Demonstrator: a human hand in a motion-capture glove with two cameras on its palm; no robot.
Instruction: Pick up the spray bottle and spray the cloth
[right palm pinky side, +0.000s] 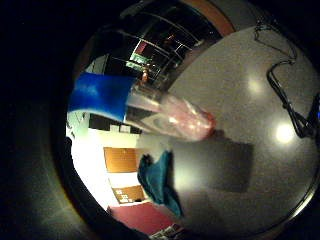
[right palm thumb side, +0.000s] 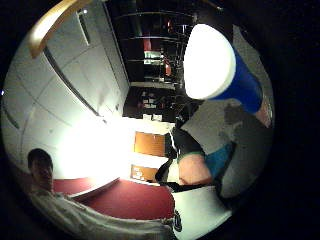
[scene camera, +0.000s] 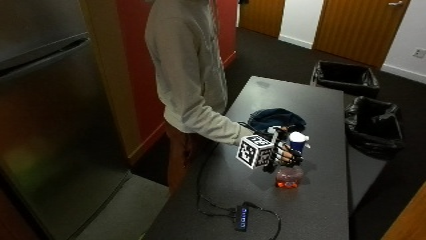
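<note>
The right hand (scene camera: 283, 152) is wrapped around the spray bottle (scene camera: 291, 167), fingers curled round its upper body just below the blue and white spray head. The bottle stands upright, its clear body with a little reddish liquid at the base resting on or just above the dark counter (scene camera: 313, 210); whether the base touches cannot be told. In the little finger side palm view the bottle (right palm pinky side: 165, 112) fills the middle, blue collar at one end and pinkish base at the other, with the grey counter (right palm pinky side: 250, 125) spread beyond it. In the thumb side palm view the white spray head (right palm thumb side: 207, 62) with its blue collar looms close to the palm.

At about 6 o'clock from the bottle, nearer the counter's near end, a small black device (scene camera: 242, 218) with a cable lies flat on the surface.

At about 11 o'clock from the bottle, just beyond the hand, lies the cloth (scene camera: 274, 119), a dark blue-green crumpled heap on the counter; it shows as a teal bundle (right palm pinky side: 159, 180) in the little finger side view.

Further off, at about 1 to 2 o'clock, two black bins (scene camera: 345, 77) stand on the floor past the counter's edge. The person in a pale sweatshirt (scene camera: 186, 70) stands at the counter's long side at about 10 o'clock.
</note>
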